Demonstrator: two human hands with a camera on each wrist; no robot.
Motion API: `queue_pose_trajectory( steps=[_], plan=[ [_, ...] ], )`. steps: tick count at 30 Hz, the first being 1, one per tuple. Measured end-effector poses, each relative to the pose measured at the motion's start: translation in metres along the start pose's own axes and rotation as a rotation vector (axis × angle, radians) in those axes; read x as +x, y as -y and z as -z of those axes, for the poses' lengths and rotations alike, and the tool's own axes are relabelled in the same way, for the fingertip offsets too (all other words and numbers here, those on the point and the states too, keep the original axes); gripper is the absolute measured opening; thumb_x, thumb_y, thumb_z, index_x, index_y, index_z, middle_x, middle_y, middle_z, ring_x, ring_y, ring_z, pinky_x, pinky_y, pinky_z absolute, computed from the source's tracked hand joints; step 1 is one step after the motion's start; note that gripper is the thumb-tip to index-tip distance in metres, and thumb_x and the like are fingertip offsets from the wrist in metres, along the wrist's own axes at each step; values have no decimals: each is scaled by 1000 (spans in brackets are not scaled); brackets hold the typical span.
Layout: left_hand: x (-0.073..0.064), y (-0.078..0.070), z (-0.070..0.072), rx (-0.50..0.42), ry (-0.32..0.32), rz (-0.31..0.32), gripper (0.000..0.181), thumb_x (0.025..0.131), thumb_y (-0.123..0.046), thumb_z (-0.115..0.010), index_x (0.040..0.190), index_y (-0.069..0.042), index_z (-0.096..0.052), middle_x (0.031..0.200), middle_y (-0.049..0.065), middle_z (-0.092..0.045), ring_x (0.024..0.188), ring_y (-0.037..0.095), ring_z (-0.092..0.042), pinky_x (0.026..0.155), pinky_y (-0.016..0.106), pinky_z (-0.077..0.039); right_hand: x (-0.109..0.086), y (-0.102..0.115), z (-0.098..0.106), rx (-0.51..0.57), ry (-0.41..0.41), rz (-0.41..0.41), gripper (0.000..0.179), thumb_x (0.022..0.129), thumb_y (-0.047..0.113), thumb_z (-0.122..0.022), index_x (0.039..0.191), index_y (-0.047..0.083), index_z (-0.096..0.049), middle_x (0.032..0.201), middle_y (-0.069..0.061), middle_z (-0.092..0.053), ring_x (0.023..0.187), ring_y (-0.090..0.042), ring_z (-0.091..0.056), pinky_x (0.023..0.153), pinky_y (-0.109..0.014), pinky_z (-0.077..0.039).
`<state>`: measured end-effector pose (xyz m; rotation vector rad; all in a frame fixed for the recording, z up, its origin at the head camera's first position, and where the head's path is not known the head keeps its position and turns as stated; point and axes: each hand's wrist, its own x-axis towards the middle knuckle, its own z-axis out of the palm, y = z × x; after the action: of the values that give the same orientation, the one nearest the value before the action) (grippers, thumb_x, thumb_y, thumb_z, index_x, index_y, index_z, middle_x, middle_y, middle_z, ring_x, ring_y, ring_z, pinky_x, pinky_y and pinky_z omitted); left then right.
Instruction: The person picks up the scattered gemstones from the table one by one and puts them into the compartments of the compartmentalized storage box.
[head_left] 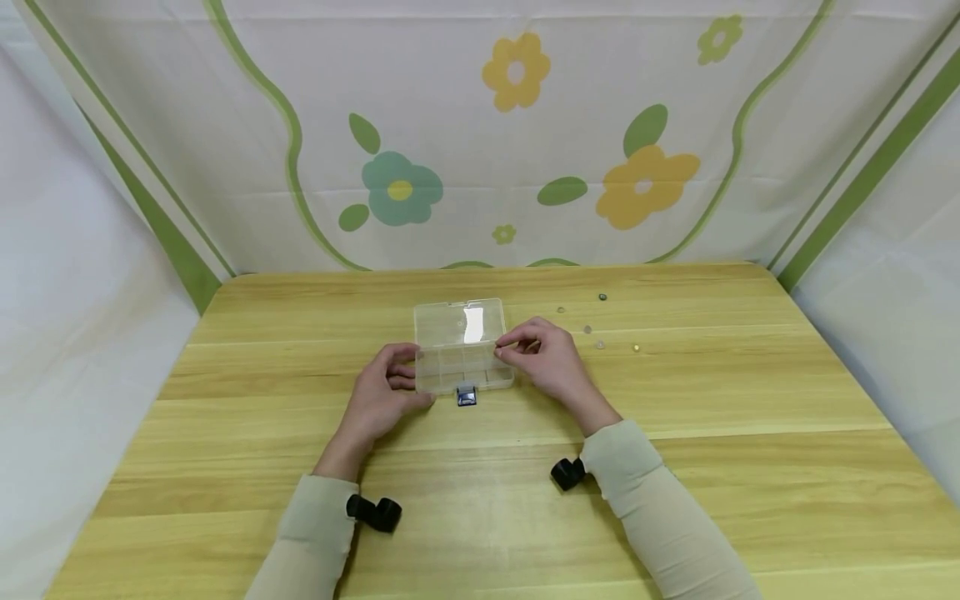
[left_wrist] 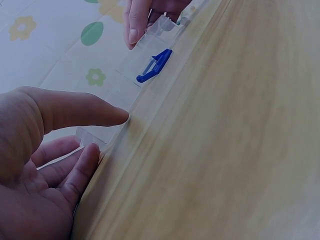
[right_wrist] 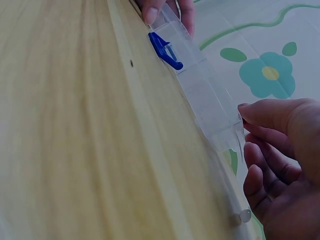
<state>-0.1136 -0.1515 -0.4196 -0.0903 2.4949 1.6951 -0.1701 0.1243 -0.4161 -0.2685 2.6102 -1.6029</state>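
Observation:
A clear plastic compartment box [head_left: 450,367] lies on the table, its transparent lid [head_left: 442,325] raised at the back. A blue latch [head_left: 467,395] hangs from the middle of its front edge. My left hand [head_left: 381,392] grips the box's left end, thumb at the front corner and fingers along the side. Over the right-hand compartments, my right hand [head_left: 546,357] pinches a small dark piece [right_wrist: 244,120] between thumb and index finger, right at the box's rim. Most of that piece is hidden by the fingertips. The compartments look see-through, with thin dividers.
Several small round pieces lie right of the box, among them a dark one [head_left: 602,297], a gold one [head_left: 637,348] and a pale one [head_left: 587,329]. The wooden table [head_left: 510,517] ends at a flowered cloth [head_left: 465,125] behind. Black wrist cameras stick out from both sleeves.

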Motion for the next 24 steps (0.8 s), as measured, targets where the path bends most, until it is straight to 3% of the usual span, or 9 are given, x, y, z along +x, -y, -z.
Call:
queue_pose_trajectory(
  steps=[24],
  plan=[
    [0, 1, 0, 14, -7, -10, 73, 83, 2, -87, 149, -10, -57, 129, 19, -65, 110, 29, -66, 99, 38, -54, 0, -2, 1, -30, -15, -13, 9, 92, 17, -86, 100, 17, -85, 106, -3, -71, 93, -21, -63, 81, -34, -53]
  ],
)
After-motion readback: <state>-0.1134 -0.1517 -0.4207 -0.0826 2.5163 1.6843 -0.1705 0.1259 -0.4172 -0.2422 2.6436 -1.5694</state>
